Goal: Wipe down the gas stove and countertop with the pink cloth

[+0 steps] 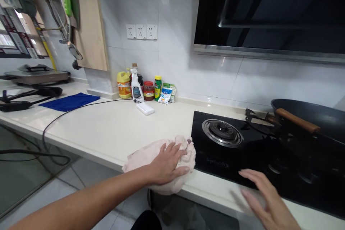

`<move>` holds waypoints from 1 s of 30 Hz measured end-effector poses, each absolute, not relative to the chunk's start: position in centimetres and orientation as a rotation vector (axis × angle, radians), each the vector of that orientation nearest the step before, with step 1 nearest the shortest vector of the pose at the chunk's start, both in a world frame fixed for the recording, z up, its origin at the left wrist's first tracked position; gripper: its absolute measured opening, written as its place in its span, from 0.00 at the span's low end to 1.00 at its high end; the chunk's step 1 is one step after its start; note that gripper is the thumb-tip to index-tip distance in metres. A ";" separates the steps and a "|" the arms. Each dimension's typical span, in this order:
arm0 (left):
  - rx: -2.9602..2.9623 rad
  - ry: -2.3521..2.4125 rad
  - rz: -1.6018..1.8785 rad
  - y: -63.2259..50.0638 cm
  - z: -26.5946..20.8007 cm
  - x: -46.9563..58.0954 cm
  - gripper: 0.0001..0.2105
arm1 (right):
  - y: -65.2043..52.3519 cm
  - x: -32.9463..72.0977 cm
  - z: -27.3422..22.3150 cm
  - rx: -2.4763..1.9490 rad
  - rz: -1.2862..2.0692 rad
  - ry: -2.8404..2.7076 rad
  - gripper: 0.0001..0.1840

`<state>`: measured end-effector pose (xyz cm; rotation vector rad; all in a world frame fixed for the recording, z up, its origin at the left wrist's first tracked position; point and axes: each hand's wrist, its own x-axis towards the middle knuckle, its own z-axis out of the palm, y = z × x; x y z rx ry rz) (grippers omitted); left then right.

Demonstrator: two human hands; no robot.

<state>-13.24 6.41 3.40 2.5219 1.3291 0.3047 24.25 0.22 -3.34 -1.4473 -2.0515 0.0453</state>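
A: How far has the wiping got?

B: Partway, I'd guess. The left hand lies flat on the pale cloth, fingers a little spread, pressing rather than gripping.

A: And the cloth is where?

B: At the front of the desk, partly over its edge, its bunched end right at the near left corner of the hob.

A: What about the right hand?

B: Holding nothing, thumb and fingers apart, over the desk's front edge by the hob. It's blurred.

A: So what's done?

B: The stretch left of the cloth looks clean, but I can't tell whether it has been wiped.

A: And left?

B: Probably the spots under the white box and the spray, as both stand in place. Perhaps the hob too; the pan sits on it.
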 end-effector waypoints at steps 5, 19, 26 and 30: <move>2.062 1.291 0.742 7.4 3.6 -14.6 0.31 | 1.3 10.6 4.2 -1.347 0.336 -2.391 0.33; 2.235 1.650 1.021 8.7 2.9 -27.0 0.20 | 13.1 -1.0 2.6 -1.060 0.158 -2.609 0.13; 2.251 1.743 0.991 9.2 -0.6 -27.9 0.20 | 24.1 8.8 8.8 -1.155 -0.023 -1.978 0.25; 2.269 1.778 1.018 9.4 -1.0 -28.2 0.19 | 28.8 17.0 11.3 -1.665 -0.244 -1.801 0.31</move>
